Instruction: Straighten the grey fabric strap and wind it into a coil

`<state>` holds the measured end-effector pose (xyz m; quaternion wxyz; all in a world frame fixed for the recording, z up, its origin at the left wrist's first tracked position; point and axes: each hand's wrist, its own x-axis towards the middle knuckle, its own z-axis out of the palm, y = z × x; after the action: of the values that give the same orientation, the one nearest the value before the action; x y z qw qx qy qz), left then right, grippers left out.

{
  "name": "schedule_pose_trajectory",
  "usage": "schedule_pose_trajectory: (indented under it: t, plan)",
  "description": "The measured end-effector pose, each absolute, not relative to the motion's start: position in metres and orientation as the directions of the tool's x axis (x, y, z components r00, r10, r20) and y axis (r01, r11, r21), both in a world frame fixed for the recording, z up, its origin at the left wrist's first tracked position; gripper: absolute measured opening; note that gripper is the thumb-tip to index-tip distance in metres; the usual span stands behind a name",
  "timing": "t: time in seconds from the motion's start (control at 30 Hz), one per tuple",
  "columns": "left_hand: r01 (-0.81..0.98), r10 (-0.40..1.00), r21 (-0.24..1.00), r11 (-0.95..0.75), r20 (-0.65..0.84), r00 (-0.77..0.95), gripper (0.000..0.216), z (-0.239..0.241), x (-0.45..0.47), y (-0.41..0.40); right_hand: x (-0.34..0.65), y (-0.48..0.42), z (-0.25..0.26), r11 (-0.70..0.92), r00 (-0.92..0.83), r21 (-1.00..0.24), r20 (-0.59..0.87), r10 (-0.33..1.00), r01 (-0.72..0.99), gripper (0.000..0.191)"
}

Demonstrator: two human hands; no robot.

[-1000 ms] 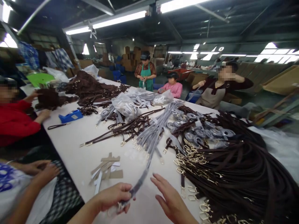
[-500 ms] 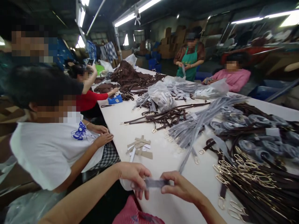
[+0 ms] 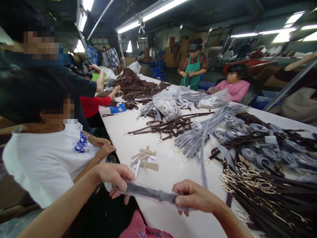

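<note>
both hands pinching grey strap

A dim workshop is lit by fluorescent tubes under a dark ceiling, with cardboard boxes stacked beyond the long white table.

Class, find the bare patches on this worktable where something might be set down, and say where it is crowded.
Bare table lies between the blue box and the card strips, and near the left hand. The brown straps and grey straps crowd the right.
</note>
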<state>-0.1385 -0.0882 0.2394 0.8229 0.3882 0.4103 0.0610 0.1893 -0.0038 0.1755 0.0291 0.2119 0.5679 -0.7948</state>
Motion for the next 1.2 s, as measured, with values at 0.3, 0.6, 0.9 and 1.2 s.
schedule_pose_trajectory:
  t: [0.3,0.6,0.9,1.2]
  plan:
    - [0.158,0.377,0.649,0.744,-0.604,0.702,0.056,0.236,-0.124,-0.08,0.208,-0.011,0.177,-0.325,-0.857,-0.877,-0.444,0.262,0.355,0.043]
    - [0.318,0.318,0.768,0.556,-0.55,0.772,0.035,0.241,-0.059,-0.054,0.203,-0.022,0.185,-0.344,-0.848,-0.883,-0.428,0.313,0.319,0.044]
    - [0.503,0.392,0.778,0.375,-0.625,0.675,0.011,0.253,-0.085,-0.037,0.241,-0.011,0.193,-0.398,-0.804,-0.822,-0.53,0.271,0.408,0.046]
    - [0.589,0.559,0.711,0.383,-0.686,0.466,0.029,0.243,-0.169,-0.01,0.327,-0.002,0.241,-0.18,-0.668,-0.883,-0.449,0.594,0.433,0.035]
